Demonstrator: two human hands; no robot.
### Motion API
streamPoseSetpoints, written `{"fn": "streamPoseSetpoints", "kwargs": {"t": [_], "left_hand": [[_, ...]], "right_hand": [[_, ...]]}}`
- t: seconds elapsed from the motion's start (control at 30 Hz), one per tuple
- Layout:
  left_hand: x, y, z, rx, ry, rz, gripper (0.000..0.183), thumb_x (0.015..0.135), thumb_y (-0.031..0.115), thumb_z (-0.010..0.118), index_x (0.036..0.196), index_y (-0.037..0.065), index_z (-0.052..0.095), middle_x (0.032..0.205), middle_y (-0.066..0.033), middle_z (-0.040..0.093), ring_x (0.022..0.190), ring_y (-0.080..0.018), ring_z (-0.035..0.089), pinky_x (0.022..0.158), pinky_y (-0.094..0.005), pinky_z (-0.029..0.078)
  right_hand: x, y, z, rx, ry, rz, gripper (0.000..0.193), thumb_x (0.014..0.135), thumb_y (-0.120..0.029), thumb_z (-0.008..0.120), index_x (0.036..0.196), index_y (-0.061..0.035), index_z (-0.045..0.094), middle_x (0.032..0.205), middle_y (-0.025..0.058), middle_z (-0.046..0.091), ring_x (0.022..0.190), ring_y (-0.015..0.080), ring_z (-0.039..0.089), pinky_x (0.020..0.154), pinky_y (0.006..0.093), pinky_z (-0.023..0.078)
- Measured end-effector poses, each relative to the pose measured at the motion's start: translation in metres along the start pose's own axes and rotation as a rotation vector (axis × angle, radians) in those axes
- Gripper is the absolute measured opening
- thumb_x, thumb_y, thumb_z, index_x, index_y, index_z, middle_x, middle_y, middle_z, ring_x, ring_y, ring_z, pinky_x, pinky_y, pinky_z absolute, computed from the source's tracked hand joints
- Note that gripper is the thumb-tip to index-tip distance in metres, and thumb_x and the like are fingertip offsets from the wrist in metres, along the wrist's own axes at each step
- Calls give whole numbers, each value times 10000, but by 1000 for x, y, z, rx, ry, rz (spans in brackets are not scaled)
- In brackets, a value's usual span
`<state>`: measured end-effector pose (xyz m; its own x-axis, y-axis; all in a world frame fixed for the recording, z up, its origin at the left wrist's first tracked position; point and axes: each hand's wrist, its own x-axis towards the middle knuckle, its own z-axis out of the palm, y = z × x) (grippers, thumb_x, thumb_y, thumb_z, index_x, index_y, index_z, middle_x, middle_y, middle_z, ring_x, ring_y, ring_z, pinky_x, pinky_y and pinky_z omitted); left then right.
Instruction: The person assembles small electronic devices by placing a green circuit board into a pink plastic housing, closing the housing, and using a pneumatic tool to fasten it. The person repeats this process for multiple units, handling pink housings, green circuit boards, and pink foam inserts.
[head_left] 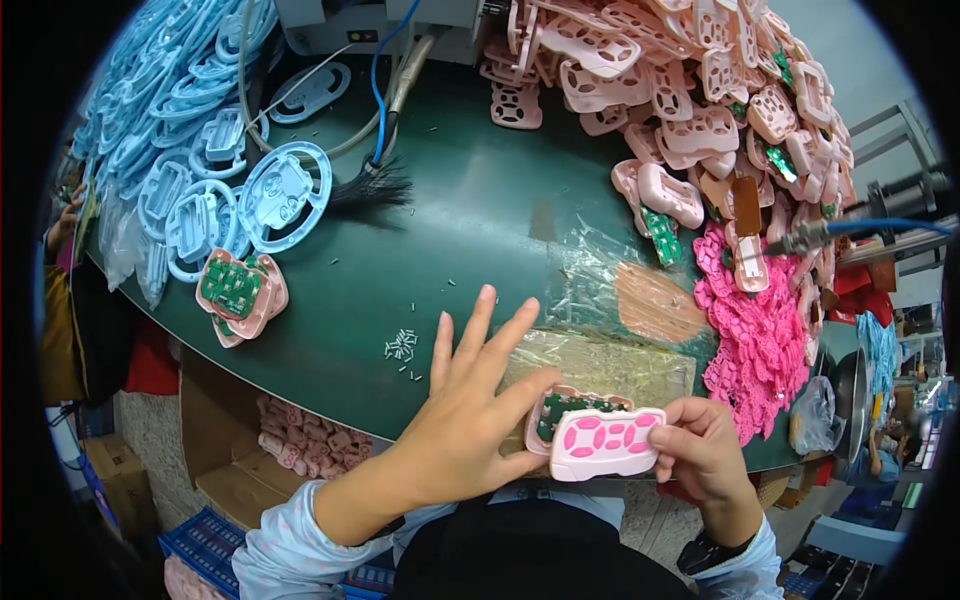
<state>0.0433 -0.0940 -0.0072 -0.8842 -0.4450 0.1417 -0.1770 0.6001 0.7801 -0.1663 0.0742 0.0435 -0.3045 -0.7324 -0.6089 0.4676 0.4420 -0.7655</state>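
My right hand (703,443) pinches the right end of a pale pink toy controller shell (600,462) with bright pink buttons. It is held tilted at the table's near edge. Just behind it, partly covered, is a second pink shell (539,422) with a green circuit board (575,402) in it. Thumb and index finger of my left hand (462,425) grip this one at its left end, while the other fingers spread over the table. A small heap of screws (401,346) lies beyond my left hand, with a few loose ones scattered about.
Blue toy steering wheels (285,197) are piled at left, near pink shells with a circuit board (233,287). Pale pink shells (700,130) and bright pink button pieces (752,335) heap up at right. A black brush (372,187) and a metal tool (800,238) reach over the green table (450,230).
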Motion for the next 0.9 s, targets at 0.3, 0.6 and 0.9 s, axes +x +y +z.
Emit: {"fn": "streamPoseSetpoints", "kwargs": {"t": [0.3,0.6,0.9], "left_hand": [[-8,12,8,-19,86,41,604,641,220,860,1166,91,592,1499,-199,349,1441,-461,182,1114,-632,131],[-15,31,4,-844,-88,-276,661,781,-17,728,1358,-6,407,1291,-166,550,1149,-262,587,928,-341,517],[-15,36,-4,-1416,-175,-453,531,908,4,640,1392,-28,423,1305,-141,540,1169,-171,561,968,-287,494]], "right_hand": [[9,3,3,-4,5,11,99,869,-13,676,920,66,643,766,92,656,592,104,606,517,251,555],[3,-1,11,-109,34,-96,109,872,2,668,946,78,643,756,103,659,627,124,641,569,264,579],[-17,-16,27,-337,2,-327,102,871,56,642,944,125,626,892,140,625,739,179,692,642,248,598]]}}
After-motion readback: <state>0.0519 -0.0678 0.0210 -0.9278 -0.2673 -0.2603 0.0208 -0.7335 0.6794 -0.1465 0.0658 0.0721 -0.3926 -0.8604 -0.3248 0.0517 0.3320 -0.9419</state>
